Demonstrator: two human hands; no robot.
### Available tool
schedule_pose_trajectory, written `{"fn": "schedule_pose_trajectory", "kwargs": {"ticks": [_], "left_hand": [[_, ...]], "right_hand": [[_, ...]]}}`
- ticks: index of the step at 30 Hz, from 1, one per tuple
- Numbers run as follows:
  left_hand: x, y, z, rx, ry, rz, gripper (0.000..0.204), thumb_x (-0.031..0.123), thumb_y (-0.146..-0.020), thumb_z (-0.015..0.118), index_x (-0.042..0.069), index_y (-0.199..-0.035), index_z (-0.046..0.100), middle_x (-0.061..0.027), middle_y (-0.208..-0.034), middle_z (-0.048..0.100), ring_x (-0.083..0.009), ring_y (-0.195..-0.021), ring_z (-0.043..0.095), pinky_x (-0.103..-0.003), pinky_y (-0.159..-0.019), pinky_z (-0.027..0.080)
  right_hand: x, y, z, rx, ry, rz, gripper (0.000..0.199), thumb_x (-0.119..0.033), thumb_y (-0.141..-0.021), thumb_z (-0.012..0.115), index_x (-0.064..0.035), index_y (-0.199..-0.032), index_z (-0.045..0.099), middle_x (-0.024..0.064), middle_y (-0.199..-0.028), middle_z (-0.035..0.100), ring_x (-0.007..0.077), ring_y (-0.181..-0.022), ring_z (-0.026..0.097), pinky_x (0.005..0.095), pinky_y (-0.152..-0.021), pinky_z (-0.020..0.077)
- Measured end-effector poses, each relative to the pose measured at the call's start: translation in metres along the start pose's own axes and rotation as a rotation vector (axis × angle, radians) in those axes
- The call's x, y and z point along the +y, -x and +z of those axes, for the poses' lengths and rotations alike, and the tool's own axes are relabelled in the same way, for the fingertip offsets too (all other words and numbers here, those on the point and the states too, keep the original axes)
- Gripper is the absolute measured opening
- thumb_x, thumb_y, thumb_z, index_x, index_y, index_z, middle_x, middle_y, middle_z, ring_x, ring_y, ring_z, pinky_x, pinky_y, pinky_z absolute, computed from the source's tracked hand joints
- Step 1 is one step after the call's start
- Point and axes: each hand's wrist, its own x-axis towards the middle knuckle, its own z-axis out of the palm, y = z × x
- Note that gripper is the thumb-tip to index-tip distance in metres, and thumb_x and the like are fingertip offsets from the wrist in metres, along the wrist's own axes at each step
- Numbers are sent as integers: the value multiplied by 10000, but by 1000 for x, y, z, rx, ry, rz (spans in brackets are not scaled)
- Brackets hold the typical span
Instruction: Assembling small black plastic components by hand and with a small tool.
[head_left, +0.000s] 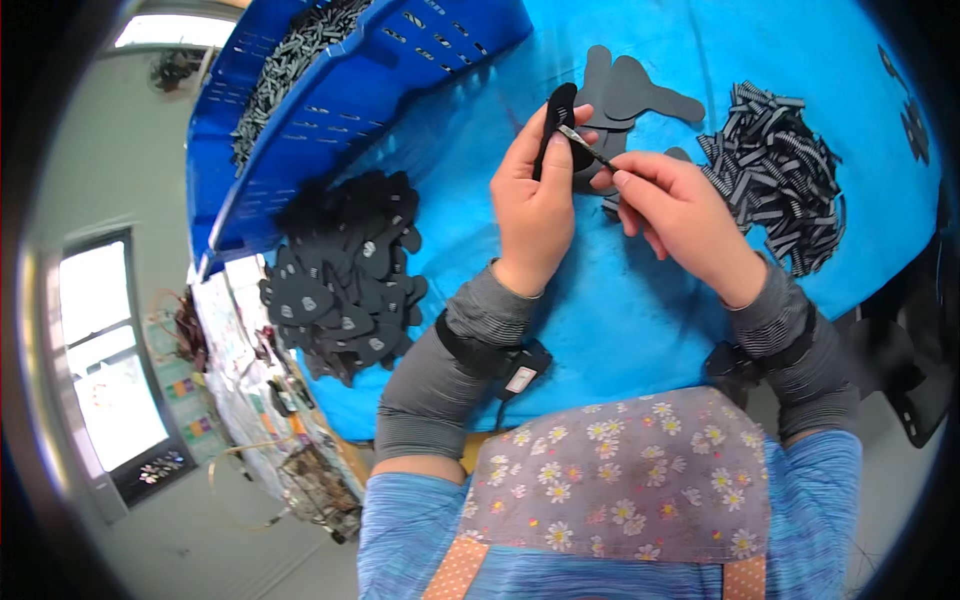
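black piece (557, 110), long axis forward and slightly rightward, in left hand (535, 210); slim tool (589, 147) in right hand (680, 200)

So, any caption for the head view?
Left hand holding a black cut-out piece, right hand a slim tool, above a bright-blue tablecloth.

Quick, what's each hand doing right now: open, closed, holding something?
Left hand: closed, holding a flat black piece.
Right hand: closed, pinching a slim dark item with a pale tip, its kind unclear.
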Motion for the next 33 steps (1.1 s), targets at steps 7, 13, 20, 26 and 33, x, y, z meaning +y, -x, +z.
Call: {"fn": "schedule_pose_trajectory", "kwargs": {"ticks": [7, 13, 20, 26, 33], "left_hand": [[-5, 6, 11, 4, -54, 29, 310, 101, -939, 430, -44, -1209, 479, -127, -1100, 593, -154, -898, 591, -268, -779, 483], [-3, 7, 9, 18, -65, -1, 303, 114, -944, 428, -42, -1197, 487, -132, -1086, 596, -152, -882, 596, -266, -770, 486], [-4, 4, 3, 26, -82, 26, 301, 117, -944, 435, -44, -1190, 494, -129, -1083, 600, -151, -891, 594, -266, -768, 484], [-6, 5, 0, 2, -93, 59, 299, 123, -943, 435, -42, -1183, 503, -118, -1086, 601, -138, -892, 589, -261, -766, 480], [-2, 7, 3, 32, -304, 130, 301, 83, -927, 437, -43, -1190, 507, -112, -1019, 632, -110, -820, 585, -239, -709, 477]], "right_hand": [[8, 6, -9, -21, -229, 58, 241, -194, -896, 465, 11, -924, 589, 11, -587, 525, 38, -372, 407, 175, -340, 303], [10, 4, -10, -38, -215, 46, 245, -195, -889, 456, 9, -909, 591, 11, -569, 514, 39, -373, 409, 185, -338, 314], [8, 1, -6, -48, -174, 45, 242, -196, -880, 469, 7, -904, 598, 8, -554, 509, 43, -367, 405, 189, -333, 309], [8, 0, -4, -22, -201, 50, 242, -199, -878, 484, 10, -886, 606, 14, -553, 510, 47, -360, 404, 189, -328, 304], [5, 4, -6, -39, -241, 73, 253, -199, -884, 474, 19, -878, 603, 18, -562, 511, 47, -366, 403, 187, -332, 306]]}}
